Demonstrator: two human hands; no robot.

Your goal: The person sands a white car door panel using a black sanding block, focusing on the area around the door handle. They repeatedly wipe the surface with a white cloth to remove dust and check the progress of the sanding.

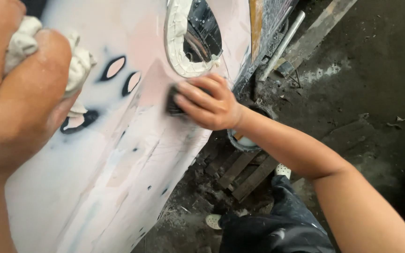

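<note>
A large pale pink and white primed body panel (118, 178) fills the left and middle of the head view. It has dark-rimmed oval holes (113, 68) and a bigger opening edged with white masking (176, 42). My right hand (207, 103) presses a small dark sanding block (173, 105) flat against the panel just below that opening. My left hand (19, 93) is very close to the camera at the upper left, closed around a crumpled white rag (78, 63).
A round dark container with pale contents (244, 140) sits on the dirty floor under my right wrist. Wooden slats (247, 173) lie beside it. A metal tube (282, 44) and scrap lean at the top. My dark trousers and white shoes (282, 169) show below.
</note>
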